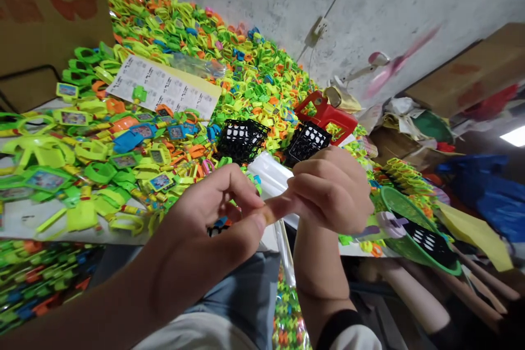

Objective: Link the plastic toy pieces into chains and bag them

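My left hand (pixel 221 213) and my right hand (pixel 332 191) meet at the fingertips above the table's front edge. The left thumb and forefinger pinch at the tip of a right finger. The other right fingers are curled in. Whatever may be between the fingertips is too small to make out. Clear plastic bags (pixel 268 172) lie just behind and beneath the hands. Beyond them are black mesh pieces (pixel 241 139) and a second black mesh stack (pixel 307 142). A small dark and orange item, partly covered by the left hand, shows below its fingers.
A large heap of coloured plastic toys (pixel 262 71) fills the table. A sticker sheet (pixel 164 87) lies on the left, a red plastic holder (pixel 326 117) behind. At right are a green basket (pixel 457 269) and another person's arm (pixel 418 295). A cardboard box (pixel 53 5) stands back left.
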Motion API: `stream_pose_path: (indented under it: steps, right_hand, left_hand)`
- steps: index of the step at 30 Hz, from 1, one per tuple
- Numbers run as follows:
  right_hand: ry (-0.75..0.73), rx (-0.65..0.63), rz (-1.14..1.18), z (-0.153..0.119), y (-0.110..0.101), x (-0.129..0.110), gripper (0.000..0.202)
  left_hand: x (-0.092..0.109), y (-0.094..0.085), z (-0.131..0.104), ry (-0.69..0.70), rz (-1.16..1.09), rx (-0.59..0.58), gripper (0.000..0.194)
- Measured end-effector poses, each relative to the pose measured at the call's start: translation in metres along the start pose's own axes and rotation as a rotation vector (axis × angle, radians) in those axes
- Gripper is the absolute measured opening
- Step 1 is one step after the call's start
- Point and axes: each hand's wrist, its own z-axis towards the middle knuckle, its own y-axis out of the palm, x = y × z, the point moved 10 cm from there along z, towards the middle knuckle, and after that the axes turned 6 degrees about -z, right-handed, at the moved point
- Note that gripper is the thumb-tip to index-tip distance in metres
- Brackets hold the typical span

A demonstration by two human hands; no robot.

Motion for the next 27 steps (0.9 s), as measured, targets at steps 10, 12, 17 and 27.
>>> stream_pose_path:
  steps: [10, 12, 17, 27]
  right_hand:
    - [0.041, -0.234, 0.439, -0.005, 0.055, -0.006, 0.055]
    - [0.084, -0.289, 0.592, -0.010, 0.068, -0.007, 0.058]
    - [0.149, -0.412, 0.807, -0.017, 0.087, -0.012, 0.059]
    - [0.210, -0.487, 0.951, -0.021, 0.100, -0.017, 0.061]
  left_hand:
    - [0.025, -0.011, -0.003, 0.229, 0.545, -0.074, 0.010]
    - [0.038, -0.006, -0.007, 0.368, 0.629, -0.149, 0.010]
    - [0.049, -0.002, -0.015, 0.499, 0.747, -0.217, 0.012]
    - [0.046, -0.004, -0.030, 0.638, 1.018, -0.260, 0.021]
